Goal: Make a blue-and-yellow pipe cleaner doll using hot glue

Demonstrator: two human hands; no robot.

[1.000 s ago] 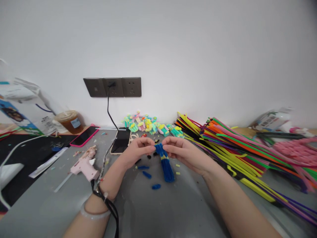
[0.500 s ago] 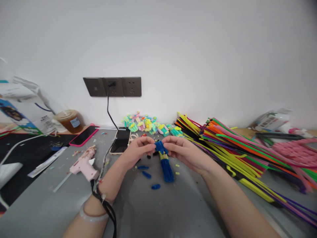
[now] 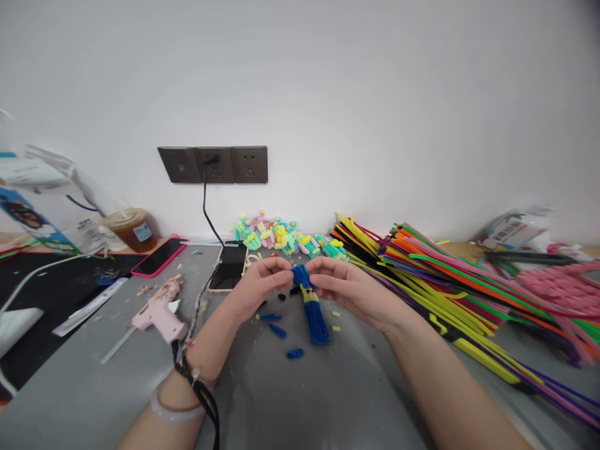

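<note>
Between my two hands is a bundle of blue pipe cleaners (image 3: 317, 324) with a yellow band round its middle. The fingertips of my left hand (image 3: 265, 282) pinch its blue top from the left. My right hand (image 3: 341, 282) grips the same top from the right, thumb and fingers together. The lower end hangs toward me, loose of both hands. Short blue pieces (image 3: 277, 331) lie on the grey table just below my left hand. Small yellow bits (image 3: 336, 328) lie to the right of the bundle. A few small black pieces (image 3: 282, 297) show behind my left fingers.
A pink glue gun (image 3: 162, 312) with its cord lies left, near my forearm. Pipe cleaners (image 3: 422, 275) in many colours and a yellow cutter (image 3: 487, 359) fill the right side. Pastel figures (image 3: 281, 237), a phone (image 3: 159, 256) and a drink cup (image 3: 130, 228) stand along the wall.
Almost nothing differs. My fingers have shifted very slightly on the blue top of the bundle, and both hands still hold it in the same place.
</note>
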